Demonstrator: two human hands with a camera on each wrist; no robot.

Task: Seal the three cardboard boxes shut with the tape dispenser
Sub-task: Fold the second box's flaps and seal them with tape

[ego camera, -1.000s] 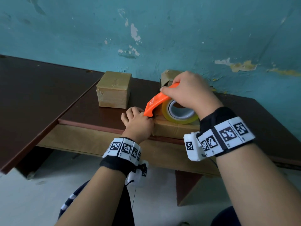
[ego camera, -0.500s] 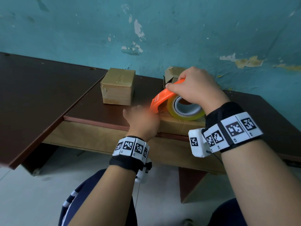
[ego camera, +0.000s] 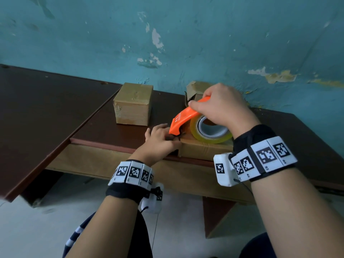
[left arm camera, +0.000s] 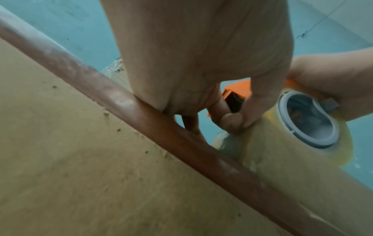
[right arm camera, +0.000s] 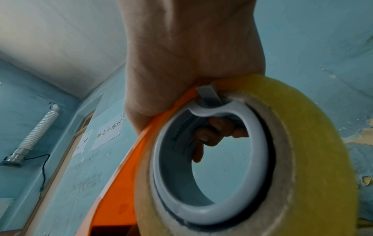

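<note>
**Dispenser nose at the box's near-left corner**

Since half a second ago the left hand (ego camera: 159,142) has spread from a blurred, bunched pose to fingers reaching under the orange nose of the tape dispenser (ego camera: 186,118); the dispenser and right hand have barely shifted.

- Right hand (ego camera: 221,107), centre right of the head view: grip clenched over the dispenser's orange back, fingertips (right arm camera: 210,135) curled into the grey core of the yellowish tape roll (ego camera: 210,135).
- Left hand: thumb and forefinger pinched together at the roll's edge in the left wrist view; whether tape lies between them cannot be told.
- Dispenser rests on the near cardboard box (ego camera: 204,149), at the surface's (ego camera: 115,135) front edge, lower centre.
- Second box (ego camera: 133,104), closed, stands well apart at upper centre left. Third box (ego camera: 195,89), flap raised, sits by the wall behind the right hand.
- Writing: white print on the orange nose, too small to read. Paper sign (right arm camera: 109,130) on the blue wall, handwritten, reads "快选分拣区".
</note>
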